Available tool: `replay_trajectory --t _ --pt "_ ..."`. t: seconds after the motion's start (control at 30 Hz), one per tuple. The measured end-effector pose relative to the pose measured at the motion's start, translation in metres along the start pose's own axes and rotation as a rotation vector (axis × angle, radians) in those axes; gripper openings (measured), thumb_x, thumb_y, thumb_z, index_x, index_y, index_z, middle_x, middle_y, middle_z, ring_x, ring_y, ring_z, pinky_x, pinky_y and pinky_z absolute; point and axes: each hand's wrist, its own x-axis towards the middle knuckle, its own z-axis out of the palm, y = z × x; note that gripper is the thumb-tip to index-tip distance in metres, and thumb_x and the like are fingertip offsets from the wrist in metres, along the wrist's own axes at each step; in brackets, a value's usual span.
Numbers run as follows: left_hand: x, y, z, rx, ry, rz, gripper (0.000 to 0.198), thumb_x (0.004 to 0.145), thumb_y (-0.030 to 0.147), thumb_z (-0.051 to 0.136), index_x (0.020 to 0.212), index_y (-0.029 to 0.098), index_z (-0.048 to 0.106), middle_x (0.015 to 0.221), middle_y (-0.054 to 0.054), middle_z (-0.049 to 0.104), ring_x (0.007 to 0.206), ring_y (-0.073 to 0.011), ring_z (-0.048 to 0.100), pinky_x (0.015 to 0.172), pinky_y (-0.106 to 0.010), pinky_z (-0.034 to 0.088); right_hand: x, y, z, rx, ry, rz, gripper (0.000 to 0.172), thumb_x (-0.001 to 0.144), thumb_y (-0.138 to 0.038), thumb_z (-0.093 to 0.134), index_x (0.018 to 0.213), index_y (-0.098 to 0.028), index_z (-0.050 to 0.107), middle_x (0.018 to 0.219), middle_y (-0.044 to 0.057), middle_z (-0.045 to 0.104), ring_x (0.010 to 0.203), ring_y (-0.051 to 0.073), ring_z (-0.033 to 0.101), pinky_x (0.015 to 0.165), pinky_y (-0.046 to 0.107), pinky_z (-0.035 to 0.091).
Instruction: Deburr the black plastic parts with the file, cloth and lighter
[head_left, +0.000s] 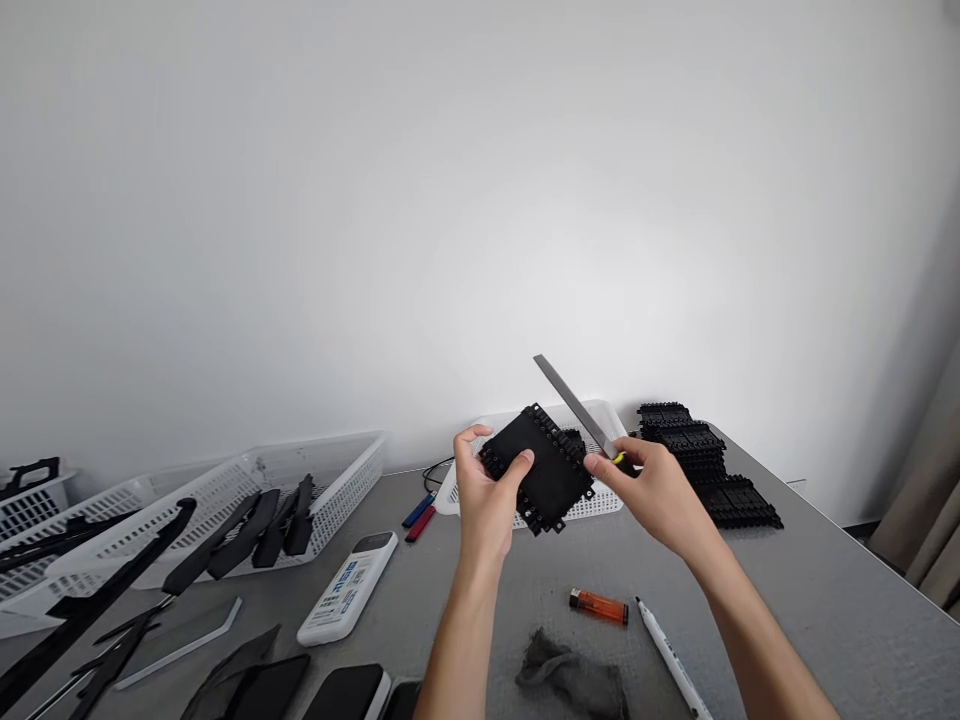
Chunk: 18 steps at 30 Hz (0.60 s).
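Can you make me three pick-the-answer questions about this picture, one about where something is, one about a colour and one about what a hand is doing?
1. Where does the orange lighter lie?
A. in a white basket
B. on the grey table, between the two forearms
C. on the stack of black parts

2. What colour is the square plastic part held up over the table?
A. black
B. white
C. red

3. What is the right hand doing?
A. resting flat on the table
B. holding the white marker
C. gripping a flat metal file that slants up beside the part

Answers:
1 B, the lighter sits on bare tabletop near a grey rag.
2 A, the part in the left hand is black all over.
3 C, the fingers close around the file's handle.
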Motion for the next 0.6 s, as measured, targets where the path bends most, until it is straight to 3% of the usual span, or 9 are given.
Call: replay_trajectory --t 0.1,0.17,0.23,0.33,0.47,0.6 --pt "-0.001 0.001 0.002 -0.036 -0.016 -0.027 0.055 0.059 0.031 0.079 0.1 0.027 0.042 0.075 0.005 0.065 0.064 -0.0155 0.064 0.058 -0.024 0.05 0.002 0.002 0.003 0.163 -0.185 0.036 0.037 0.083 -0.055 0.061 0.073 -0.019 0.057 0.063 -0.005 0.045 0.049 0.009 0.036 0.045 0.023 0.027" --pt "-0.001 0.001 0.002 -0.048 -0.003 -0.033 0.054 0.058 0.03 0.081 0.094 0.026 0.041 0.072 0.006 0.064 0.062 -0.0145 0.063 0.057 -0.023 0.049 0.004 0.003 0.006 0.241 -0.243 0.067 0.039 0.083 -0.055 0.061 0.069 -0.02 0.051 0.056 -0.007 0.038 0.044 0.008 0.033 0.043 0.023 0.026" --pt "0.0 0.001 0.0 -0.044 0.011 -0.031 0.053 0.057 0.029 0.082 0.087 0.025 0.04 0.069 0.007 0.064 0.06 -0.0131 0.062 0.057 -0.021 0.047 0.007 0.005 0.007 0.271 -0.211 0.08 0.041 0.083 -0.056 0.061 0.066 -0.021 0.049 0.051 -0.008 0.035 0.042 0.008 0.032 0.043 0.024 0.026" --pt "0.001 0.003 -0.002 0.024 -0.028 -0.046 0.05 0.058 0.03 0.085 0.088 0.024 0.045 0.072 0.004 0.068 0.063 -0.0145 0.065 0.06 -0.023 0.048 0.01 0.009 0.005 0.257 -0.051 0.057 0.042 0.082 -0.059 0.062 0.071 -0.019 0.056 0.051 -0.008 0.036 0.044 0.009 0.033 0.044 0.024 0.027" --pt "0.0 0.005 -0.004 0.118 -0.211 -0.128 0.055 0.062 0.034 0.084 0.109 0.02 0.06 0.083 -0.006 0.076 0.082 -0.0242 0.072 0.072 -0.032 0.053 0.013 0.016 0.0 0.202 0.035 0.04 0.047 0.081 -0.062 0.062 0.082 -0.016 0.066 0.051 -0.006 0.039 0.046 0.011 0.033 0.046 0.026 0.027" --pt "0.001 0.002 -0.004 0.13 -0.333 -0.177 0.042 0.064 0.033 0.082 0.101 0.016 0.068 0.084 -0.007 0.077 0.087 -0.0265 0.073 0.08 -0.036 0.054 0.015 0.018 -0.002 0.12 0.079 -0.023 0.048 0.082 -0.063 0.062 0.082 -0.016 0.068 0.06 -0.002 0.047 0.053 0.012 0.034 0.049 0.026 0.025"
